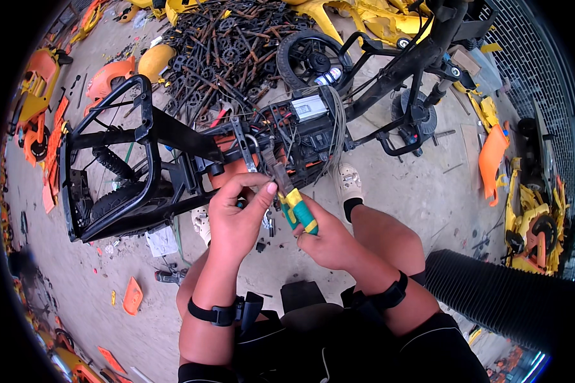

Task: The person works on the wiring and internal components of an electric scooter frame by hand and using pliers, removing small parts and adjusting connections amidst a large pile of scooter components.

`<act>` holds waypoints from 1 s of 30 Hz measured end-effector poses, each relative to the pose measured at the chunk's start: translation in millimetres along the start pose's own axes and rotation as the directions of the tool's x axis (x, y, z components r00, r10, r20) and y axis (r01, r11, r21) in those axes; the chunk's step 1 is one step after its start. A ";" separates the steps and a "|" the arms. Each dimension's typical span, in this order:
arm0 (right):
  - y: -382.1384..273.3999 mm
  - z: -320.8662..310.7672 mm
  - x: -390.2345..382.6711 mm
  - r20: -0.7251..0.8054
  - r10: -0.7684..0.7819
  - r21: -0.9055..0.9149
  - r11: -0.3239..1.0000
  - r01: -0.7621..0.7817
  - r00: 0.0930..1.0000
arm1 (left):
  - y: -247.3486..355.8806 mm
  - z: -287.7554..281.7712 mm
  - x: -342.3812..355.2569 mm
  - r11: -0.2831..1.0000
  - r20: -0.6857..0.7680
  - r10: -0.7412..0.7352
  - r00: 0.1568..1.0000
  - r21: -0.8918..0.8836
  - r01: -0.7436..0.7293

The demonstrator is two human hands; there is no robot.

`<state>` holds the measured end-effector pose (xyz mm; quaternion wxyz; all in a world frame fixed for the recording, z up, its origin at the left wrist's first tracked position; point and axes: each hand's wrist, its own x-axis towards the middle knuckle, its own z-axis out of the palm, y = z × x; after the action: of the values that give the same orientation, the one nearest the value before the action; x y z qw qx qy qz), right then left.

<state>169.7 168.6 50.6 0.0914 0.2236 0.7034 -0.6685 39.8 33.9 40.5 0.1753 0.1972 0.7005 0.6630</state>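
My right hand point(322, 239) grips pliers point(294, 203) with green and yellow handles, their metal jaws pointing up over the middle of a black scooter frame point(160, 143). Just left of the jaws, my left hand point(239, 207) pinches something small that I cannot make out, partly hidden by its fingers. Beyond both hands lie an orange deck panel point(217, 182), a metal bracket point(243, 143), dark cables and a silver box point(308, 108) on black housing. A bundle of grey cable point(335, 131) hangs over the housing's right side.
A heap of rusty metal parts point(217, 45) lies behind the frame, with a loose wheel point(291, 60). Yellow and orange body panels point(492, 163) surround the work area. A black ribbed tube point(485, 300) lies at lower right, and a power tool point(169, 276) rests on the floor at left.
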 end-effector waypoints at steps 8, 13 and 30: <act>2.1 1.9 -0.3 0.041 0.035 0.039 0.999 -0.037 0.999 | -6.2 -1.2 -0.5 0.995 0.006 -0.054 0.999 -0.079 0.054; 15.5 8.7 2.3 -0.010 -0.057 -0.001 0.998 0.057 0.998 | -5.2 -0.1 -0.7 0.987 0.006 -0.105 0.994 -0.122 0.105; 8.9 5.9 4.5 -0.010 -0.098 -0.115 0.989 0.096 0.995 | 6.0 -11.6 -1.9 0.992 0.019 -0.121 0.992 0.045 0.120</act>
<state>168.7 163.7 40.1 0.0661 0.1887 0.7514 -0.6289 35.9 23.2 47.2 0.2183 0.1656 0.7236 0.6335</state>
